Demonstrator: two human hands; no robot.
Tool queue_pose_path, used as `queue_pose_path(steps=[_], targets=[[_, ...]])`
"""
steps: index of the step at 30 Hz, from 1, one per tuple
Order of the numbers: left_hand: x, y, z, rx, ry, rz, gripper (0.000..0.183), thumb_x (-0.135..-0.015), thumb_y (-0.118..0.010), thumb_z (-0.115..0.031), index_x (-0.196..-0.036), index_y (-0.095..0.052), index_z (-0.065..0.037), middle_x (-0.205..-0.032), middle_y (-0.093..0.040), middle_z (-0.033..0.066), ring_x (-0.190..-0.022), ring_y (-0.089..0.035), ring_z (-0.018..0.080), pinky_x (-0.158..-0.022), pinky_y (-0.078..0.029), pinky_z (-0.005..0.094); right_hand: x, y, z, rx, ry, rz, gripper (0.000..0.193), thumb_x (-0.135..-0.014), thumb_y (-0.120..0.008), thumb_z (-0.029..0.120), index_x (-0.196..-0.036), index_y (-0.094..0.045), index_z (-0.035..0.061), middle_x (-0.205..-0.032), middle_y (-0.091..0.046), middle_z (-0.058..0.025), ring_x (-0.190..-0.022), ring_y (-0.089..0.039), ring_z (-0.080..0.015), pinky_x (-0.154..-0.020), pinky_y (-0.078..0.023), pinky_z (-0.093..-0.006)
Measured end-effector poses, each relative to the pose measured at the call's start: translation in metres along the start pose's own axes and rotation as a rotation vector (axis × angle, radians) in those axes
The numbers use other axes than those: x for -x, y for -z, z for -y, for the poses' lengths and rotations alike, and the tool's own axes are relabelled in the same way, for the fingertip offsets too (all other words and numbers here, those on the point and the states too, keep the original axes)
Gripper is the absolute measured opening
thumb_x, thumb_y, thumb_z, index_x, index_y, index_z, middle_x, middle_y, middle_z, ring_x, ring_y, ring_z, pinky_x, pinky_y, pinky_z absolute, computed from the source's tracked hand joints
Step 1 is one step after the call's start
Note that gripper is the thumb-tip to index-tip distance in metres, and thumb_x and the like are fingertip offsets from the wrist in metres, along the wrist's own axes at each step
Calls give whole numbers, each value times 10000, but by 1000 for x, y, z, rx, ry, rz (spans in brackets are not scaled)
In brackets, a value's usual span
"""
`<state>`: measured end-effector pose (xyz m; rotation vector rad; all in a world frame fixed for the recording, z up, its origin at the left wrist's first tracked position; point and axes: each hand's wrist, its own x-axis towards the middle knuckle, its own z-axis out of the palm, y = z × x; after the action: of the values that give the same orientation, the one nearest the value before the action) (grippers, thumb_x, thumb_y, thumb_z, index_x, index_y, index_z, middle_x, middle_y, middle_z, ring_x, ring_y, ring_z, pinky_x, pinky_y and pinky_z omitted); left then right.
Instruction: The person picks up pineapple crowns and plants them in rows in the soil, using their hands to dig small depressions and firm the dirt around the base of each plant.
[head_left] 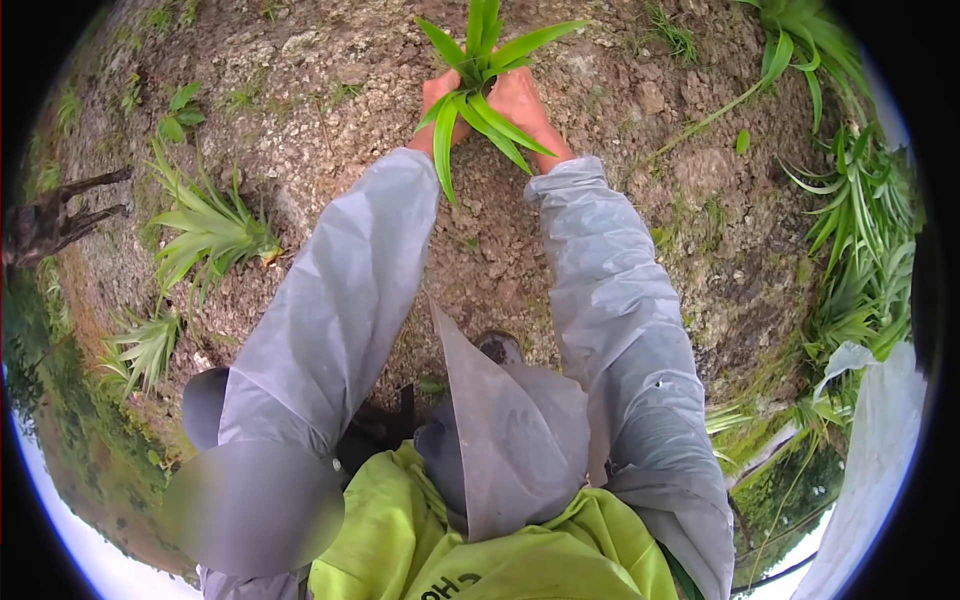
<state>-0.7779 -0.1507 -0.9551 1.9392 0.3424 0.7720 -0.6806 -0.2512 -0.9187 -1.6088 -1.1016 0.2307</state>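
A young pineapple plant point(480, 60) with long bright green leaves stands upright at the far middle, over bare brown soil point(330, 90). My left hand point(440, 108) closes on the left of its base, and my right hand point(522, 103) closes on the right of it. Leaves cover the left fingers in part and hide where the base meets the ground. Both my arms reach forward in grey, loose waterproof sleeves.
Pineapple plants point(212, 225) lie or stand on the left soil. More spiky plants point(860, 210) crowd the right edge, above a whitish plastic sheet point(865, 470). A dark animal point(45, 225) shows at far left. My boot point(500, 348) is below; a blurred grey shape point(255, 510) sits lower left.
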Motion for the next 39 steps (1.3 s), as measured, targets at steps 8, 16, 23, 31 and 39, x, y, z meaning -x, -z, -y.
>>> queue_pose_path(steps=[8, 16, 23, 31, 39], targets=[[-1, 17, 20, -16, 69, 126, 367, -813, -775, -90, -1167, -699, -38, -949, -731, 115, -842, -714, 261, -737, -562, 374, 3, -11, -19, 191, 3, -115, 389, -780, -802, 256, -1059, -710, 1, -978, -725, -232, -888, -683, -451, -754, -545, -479], [28, 63, -38, -332, -15, 54, 554, -802, -870, -235, -1264, -654, -17, -1268, -684, 187, -1148, -679, 340, -991, -537, 429, 18, -12, -41, -205, -231, -156, 384, -754, -858, 290, -1019, -754, 32, -917, -769, -150, -778, -733, -291, -691, -559, -416], [41, 93, -1, -700, 166, -203, 594, -916, -747, -419, -1348, -610, -34, -1402, -559, 268, -1294, -540, 432, -1099, -421, 510, 17, -30, -59, -201, -178, -90, 383, -831, -845, 106, -1170, -683, 31, -1018, -727, -53, -873, -684, -154, -731, -589, -315], [17, 39, 7, -600, 75, -227, 449, -976, -662, -350, -1323, -623, -70, -1276, -609, 243, -1108, -623, 435, -950, -506, 507, 18, -32, -60, -135, -101, -204, 369, -765, -846, 280, -1042, -738, 61, -960, -745, -152, -842, -699, -363, -731, -551, -449], [-2, 19, 19, -338, -86, 48, 354, -987, -552, -120, -1335, -595, -69, -1204, -648, 217, -1068, -645, 420, -917, -536, 475, 21, -21, -59, -266, -181, -165, 366, -781, -830, 258, -1040, -698, 36, -973, -700, -163, -892, -649, -379, -787, -520, -463]])
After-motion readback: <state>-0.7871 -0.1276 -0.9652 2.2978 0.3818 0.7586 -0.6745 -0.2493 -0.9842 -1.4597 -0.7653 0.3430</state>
